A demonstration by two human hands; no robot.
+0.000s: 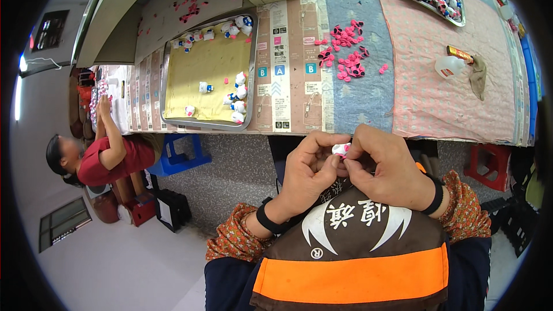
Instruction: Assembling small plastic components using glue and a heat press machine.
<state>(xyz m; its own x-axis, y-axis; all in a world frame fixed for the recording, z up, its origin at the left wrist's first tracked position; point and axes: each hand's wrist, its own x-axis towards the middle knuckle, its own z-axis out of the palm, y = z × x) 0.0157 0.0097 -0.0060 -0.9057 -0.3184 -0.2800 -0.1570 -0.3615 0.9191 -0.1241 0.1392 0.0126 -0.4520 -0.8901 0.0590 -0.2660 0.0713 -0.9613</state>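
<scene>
While both hands close on it just off the table's near edge, a small white figure (pixel 340 150) with pink on it sits pinched between fingertips above the person's lap. The left hand (pixel 314 167) grips it from one side, thumb and forefinger pressed in; the right hand (pixel 387 166) nips it from the other. Whether its pink part is fully seated cannot be told, as the fingers cover much of it.

Judging by what lies about, the work is partway along, with plenty left. A loose heap of pink pieces (pixel 348 52) lies on the blue cloth (pixel 360 103) straight ahead of the hands, a few strays beside it.

To the left of that heap, a metal tray (pixel 253 57) with a yellow lining (pixel 193 69) holds white-and-blue figures, ranged along its far and right sides, with two standing apart on the bare lining; these look like the handled ones, though that is a guess. At the far right, a second tray (pixel 458 21) is crowded with a jumble of white, blue and pink figures.

Farther right, a translucent bottle (pixel 449 67) rests near a tan rag (pixel 478 78); its contents cannot be made out.
</scene>
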